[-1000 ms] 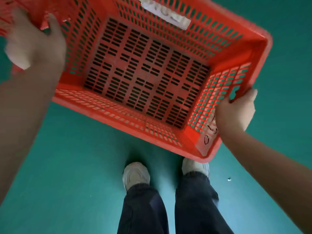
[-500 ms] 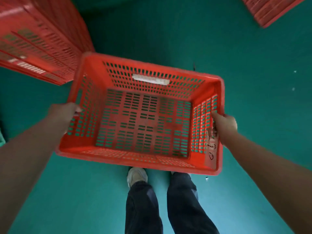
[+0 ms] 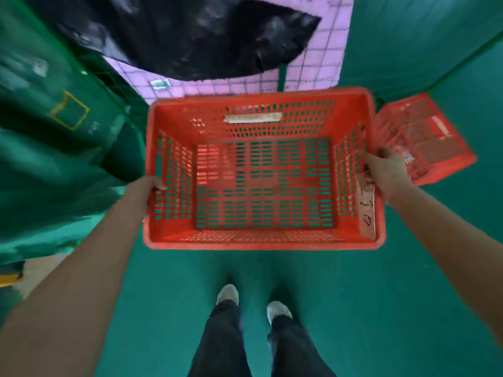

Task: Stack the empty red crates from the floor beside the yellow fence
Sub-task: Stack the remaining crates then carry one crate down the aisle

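I carry an empty red slatted crate [image 3: 262, 240] level in front of me, above the green floor. My left hand [image 3: 145, 190] grips its left rim, fingers curled over the edge. On the opposite side my right hand [image 3: 382, 170] grips the right rim beside a white label with handwriting. A second red crate [image 3: 424, 137] lies on the floor at the right, just past the carried one. No yellow fence shows in this view.
A green tarp-covered bulk [image 3: 54, 148] rises on the left. Ahead is a wire mesh panel against pink [image 3: 315, 69] with a black plastic sheet [image 3: 196, 36] draped over it. My feet [image 3: 251, 303] stand on the green floor [image 3: 381, 308] below the crate.
The view has swung round: the stacked red crates on the left are gone, the tarp, mesh and black sheet have appeared. The crate stays held by both hands and now sits level.
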